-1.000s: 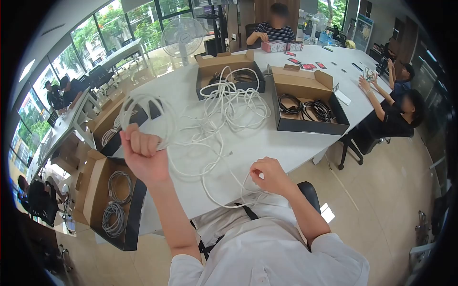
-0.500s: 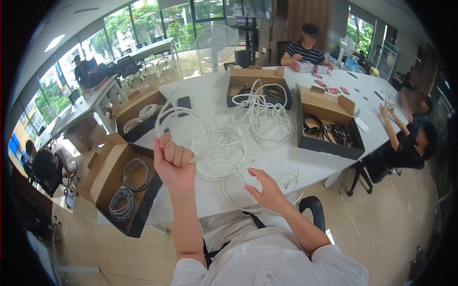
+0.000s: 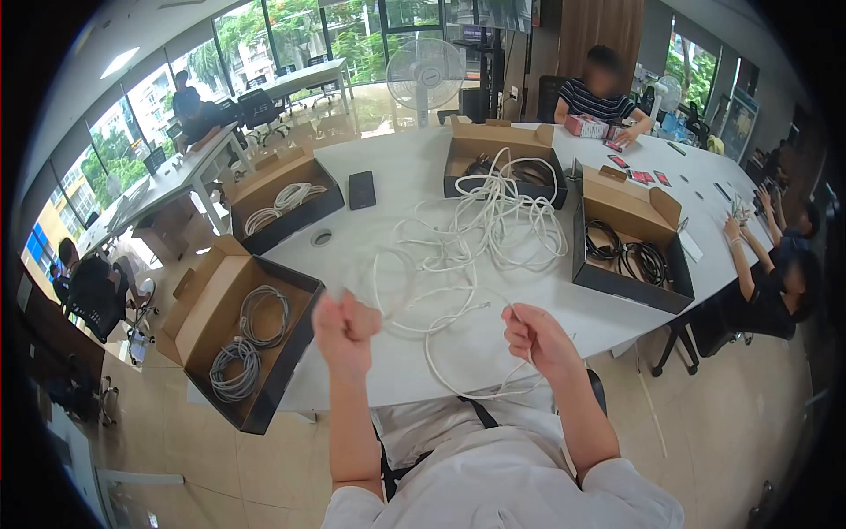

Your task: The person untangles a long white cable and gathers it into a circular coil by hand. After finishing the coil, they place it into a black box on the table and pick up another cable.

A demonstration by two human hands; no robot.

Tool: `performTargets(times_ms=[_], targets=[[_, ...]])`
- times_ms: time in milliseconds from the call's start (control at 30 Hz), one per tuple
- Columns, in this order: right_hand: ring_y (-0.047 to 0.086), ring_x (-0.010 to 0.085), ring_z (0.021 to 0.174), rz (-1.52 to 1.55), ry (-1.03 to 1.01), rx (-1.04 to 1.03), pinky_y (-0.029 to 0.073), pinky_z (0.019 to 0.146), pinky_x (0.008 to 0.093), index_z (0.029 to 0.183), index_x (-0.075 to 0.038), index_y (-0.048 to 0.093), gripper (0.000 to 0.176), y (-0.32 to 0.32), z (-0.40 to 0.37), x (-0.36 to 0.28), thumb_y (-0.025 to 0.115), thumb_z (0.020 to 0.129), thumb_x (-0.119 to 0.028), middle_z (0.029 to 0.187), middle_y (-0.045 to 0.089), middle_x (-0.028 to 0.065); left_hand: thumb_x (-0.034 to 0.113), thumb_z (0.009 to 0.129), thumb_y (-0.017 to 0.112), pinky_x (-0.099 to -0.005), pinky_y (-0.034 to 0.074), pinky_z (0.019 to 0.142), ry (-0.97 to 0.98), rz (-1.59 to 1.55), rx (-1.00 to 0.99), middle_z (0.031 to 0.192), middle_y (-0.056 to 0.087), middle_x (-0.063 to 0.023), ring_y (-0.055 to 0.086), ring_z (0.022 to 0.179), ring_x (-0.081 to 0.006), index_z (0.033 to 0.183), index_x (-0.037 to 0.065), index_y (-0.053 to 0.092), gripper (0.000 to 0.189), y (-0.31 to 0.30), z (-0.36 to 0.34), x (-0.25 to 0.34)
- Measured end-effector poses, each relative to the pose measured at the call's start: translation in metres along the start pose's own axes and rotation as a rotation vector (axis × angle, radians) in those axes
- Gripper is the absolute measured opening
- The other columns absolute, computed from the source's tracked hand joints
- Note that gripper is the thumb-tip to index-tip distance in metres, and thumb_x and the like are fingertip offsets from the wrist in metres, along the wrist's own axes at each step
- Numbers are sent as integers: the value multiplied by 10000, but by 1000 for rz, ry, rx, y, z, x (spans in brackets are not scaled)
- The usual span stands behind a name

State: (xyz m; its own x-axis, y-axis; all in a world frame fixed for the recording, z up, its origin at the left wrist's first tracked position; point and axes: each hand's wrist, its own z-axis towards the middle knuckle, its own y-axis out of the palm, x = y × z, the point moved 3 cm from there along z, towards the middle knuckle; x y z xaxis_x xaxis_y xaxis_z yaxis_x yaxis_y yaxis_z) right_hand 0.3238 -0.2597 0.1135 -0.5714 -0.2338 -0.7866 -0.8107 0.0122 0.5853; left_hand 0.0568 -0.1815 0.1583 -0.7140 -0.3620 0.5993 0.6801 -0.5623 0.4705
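Note:
My left hand [image 3: 346, 331], blurred by motion, is closed in a fist around loops of white cable [image 3: 377, 269] that hang over the table. To its right, my right hand [image 3: 539, 337] pinches a thin stretch of the white cable between thumb and fingers. Just left of those fingertips a cable end with a small plug [image 3: 484, 305] shows. Beyond both hands lies a loose tangle of white cable [image 3: 520, 225], and some of it runs down to the table's near edge.
Open cardboard boxes hold grey coiled cables [image 3: 236, 368], white coiled cables [image 3: 284, 205] and black cables [image 3: 641, 262]; another box [image 3: 458, 159] stands behind the tangle. A phone [image 3: 361, 189] lies on the white table [image 3: 352, 251]. Other people sit at the far and right sides.
My left hand has come down with the cable loops, which were raised higher before. My right hand has gone from spread fingers to a pinch on the cable. The view has shifted slightly.

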Motion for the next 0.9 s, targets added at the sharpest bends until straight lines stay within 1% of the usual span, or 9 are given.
performTargets(times_ms=[100, 200, 300, 333, 433, 533, 700, 833, 900], targets=[[377, 81, 582, 266, -99, -37, 348, 503, 245, 1070, 24, 538, 222, 7, 0, -11, 420, 939, -111, 680, 399, -30, 403, 985, 471, -259, 194, 440, -133, 333, 146, 507, 249, 61, 220, 444, -83, 814, 90, 430, 359, 22, -23, -27], [395, 90, 621, 369, -188, 21, 368, 541, 237, 1148, 55, 501, 297, 14, 1, -14, 416, 902, -87, 722, 429, -18, 338, 982, 480, -259, 242, 445, -137, 656, -33, 517, 362, -3, 295, 471, -93, 753, 19, 462, 393, 41, -33, -37], [423, 88, 672, 284, -259, 22, 391, 599, 243, 1217, 60, 484, 332, 19, -2, -21, 420, 932, -100, 756, 472, -16, 287, 982, 470, -277, 266, 441, -125, 800, -178, 517, 346, -40, 300, 466, -113, 764, 14, 461, 350, 56, -35, -43], [442, 84, 688, 245, -281, 29, 395, 611, 236, 1231, 51, 492, 333, 21, -5, -23, 425, 938, -91, 780, 495, -15, 250, 963, 506, -310, 292, 434, -121, 851, -198, 508, 357, -79, 338, 425, -185, 760, 26, 467, 305, 56, -37, -47], [486, 72, 724, 142, -355, 45, 405, 637, 222, 1260, 26, 520, 331, 25, -12, -22, 449, 954, -81, 845, 557, -9, 208, 938, 537, -356, 322, 429, -99, 1049, -269, 501, 408, -122, 411, 419, -291, 768, 23, 468, 260, 69, -37, -49], [504, 65, 731, 42, -437, 91, 421, 649, 221, 1251, 6, 555, 312, 25, -14, -17, 487, 962, -89, 896, 604, 7, 186, 916, 560, -400, 345, 434, -71, 1130, -287, 508, 453, -141, 474, 461, -360, 781, 24, 465, 231, 74, -39, -59], [515, 67, 728, -256, -566, 227, 441, 634, 226, 1191, 9, 604, 265, 39, -18, -3, 506, 950, -46, 941, 647, 51, 196, 900, 579, -405, 357, 436, -29, 1243, -240, 512, 465, -127, 497, 460, -340, 786, 35, 453, 234, 78, -38, -68], [639, 126, 853, -445, -724, 178, 539, 720, 232, 1182, 41, 597, 264, 43, -15, 15, 553, 924, 1, 984, 668, 109, 290, 886, 594, -392, 361, 445, 73, 1229, -239, 532, 480, -107, 497, 460, -316, 794, 39, 463, 297, 75, -37, -68], [647, 125, 906, -435, -662, 167, 542, 769, 246, 1111, 34, 618, 215, 39, -11, 22, 587, 898, 18, 970, 661, 91, 356, 890, 571, -383, 361, 448, 105, 1242, -255, 540, 484, -104, 490, 458, -309, 807, 31, 475, 349, 74, -37, -69]])
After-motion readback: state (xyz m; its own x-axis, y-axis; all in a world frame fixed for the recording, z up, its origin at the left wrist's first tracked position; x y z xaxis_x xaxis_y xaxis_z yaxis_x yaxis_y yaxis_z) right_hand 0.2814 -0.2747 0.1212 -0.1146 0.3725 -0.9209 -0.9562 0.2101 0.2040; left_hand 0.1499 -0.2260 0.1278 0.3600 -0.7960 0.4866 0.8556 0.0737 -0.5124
